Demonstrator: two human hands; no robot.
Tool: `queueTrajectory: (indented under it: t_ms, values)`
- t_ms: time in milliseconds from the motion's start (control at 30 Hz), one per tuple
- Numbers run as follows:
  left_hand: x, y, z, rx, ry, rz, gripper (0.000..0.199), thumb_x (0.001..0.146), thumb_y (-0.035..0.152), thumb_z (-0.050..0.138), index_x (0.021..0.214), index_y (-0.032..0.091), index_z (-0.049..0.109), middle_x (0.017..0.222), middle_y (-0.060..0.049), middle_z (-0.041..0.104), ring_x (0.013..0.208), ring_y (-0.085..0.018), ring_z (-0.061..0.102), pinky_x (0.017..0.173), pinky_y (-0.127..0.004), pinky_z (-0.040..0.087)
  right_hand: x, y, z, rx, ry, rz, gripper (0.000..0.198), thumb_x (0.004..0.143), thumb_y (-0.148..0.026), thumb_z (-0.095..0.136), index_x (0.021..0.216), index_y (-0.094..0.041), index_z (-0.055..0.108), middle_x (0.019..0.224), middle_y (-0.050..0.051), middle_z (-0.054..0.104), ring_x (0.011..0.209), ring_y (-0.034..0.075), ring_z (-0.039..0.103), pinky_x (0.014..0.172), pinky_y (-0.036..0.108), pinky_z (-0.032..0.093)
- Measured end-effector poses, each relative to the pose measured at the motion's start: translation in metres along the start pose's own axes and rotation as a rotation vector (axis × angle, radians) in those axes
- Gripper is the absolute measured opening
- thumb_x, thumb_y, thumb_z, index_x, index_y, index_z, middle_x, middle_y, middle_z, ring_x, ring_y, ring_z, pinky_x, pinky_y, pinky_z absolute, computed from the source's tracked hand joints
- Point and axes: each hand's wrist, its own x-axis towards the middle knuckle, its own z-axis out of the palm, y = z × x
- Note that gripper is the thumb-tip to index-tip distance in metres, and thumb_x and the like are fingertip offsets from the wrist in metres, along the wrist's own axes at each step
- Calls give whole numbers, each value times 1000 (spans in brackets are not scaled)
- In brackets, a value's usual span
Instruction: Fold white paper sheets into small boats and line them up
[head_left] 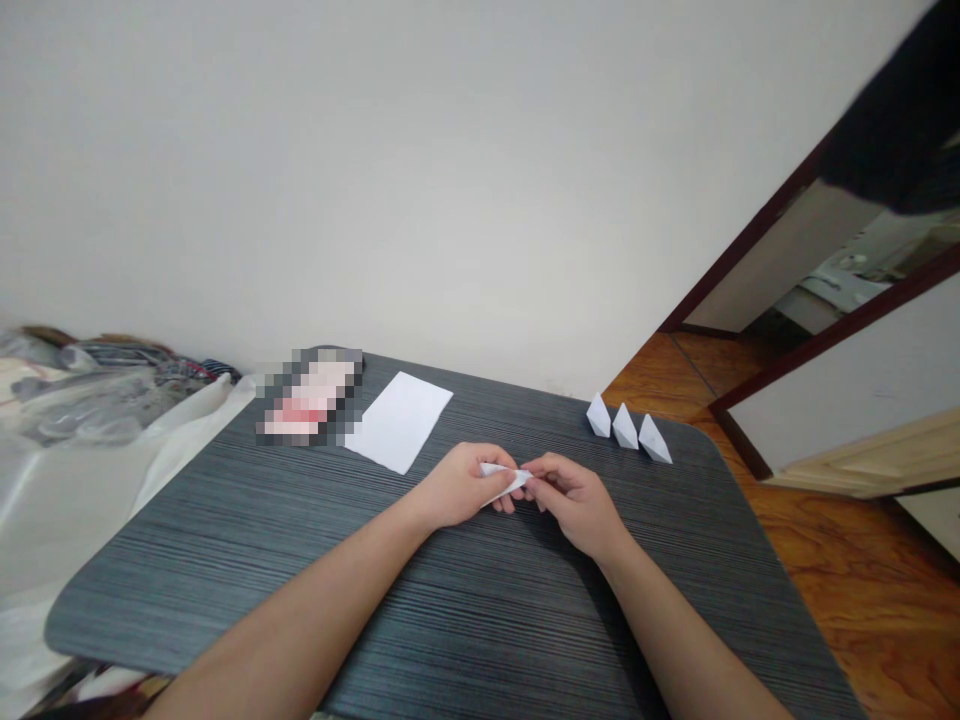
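Between my two hands, just above the dark table (420, 600), is a small folded piece of white paper (517, 481). My left hand (471, 484) is closed on its left part, the thumb lying along the near side. With thumb and fingers pinched, my right hand (570, 500) grips the paper's right end. Parts of the fold are hidden by my fingers. Beyond my left hand a sheet of white paper (401, 420) lies flat. Three folded white paper shapes with pointed tops, among them the middle one (625, 428), stand in a row to the right.
A pixelated pinkish item (311, 400) lies at the table's far left. Clear plastic-covered things (97, 400) are heaped beyond the left edge. A pale wall (450, 200) rises behind the table. Wooden flooring (847, 560) and a doorway (795, 260) are to the right.
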Motion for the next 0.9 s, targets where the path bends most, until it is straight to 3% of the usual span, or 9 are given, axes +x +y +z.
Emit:
queueTrajectory:
  t_ms: [333, 800, 900]
  values:
    - [2, -2, 0, -76, -25, 6, 24, 81, 32, 56, 82, 9, 60, 74, -9, 67, 60, -14, 62, 60, -28, 50, 1, -1, -7, -174, -14, -207, 17, 85, -20, 53, 89, -23, 70, 72, 3, 61, 65, 15, 57, 64, 30, 47]
    - [3, -6, 0, -84, 7, -27, 25, 77, 35, 60, 79, 10, 62, 73, -8, 67, 60, -13, 62, 60, -27, 50, 0, -6, -7, -311, -85, -267, 23, 88, -20, 47, 86, -24, 69, 82, 6, 64, 76, 17, 59, 69, 31, 47]
    - [2, -5, 0, -65, 31, -7, 24, 77, 34, 59, 79, 10, 62, 71, -7, 67, 59, -13, 62, 60, -26, 50, -1, -1, -5, -226, -61, -186, 18, 87, -25, 49, 93, -23, 66, 86, 6, 65, 74, 17, 60, 66, 31, 48]
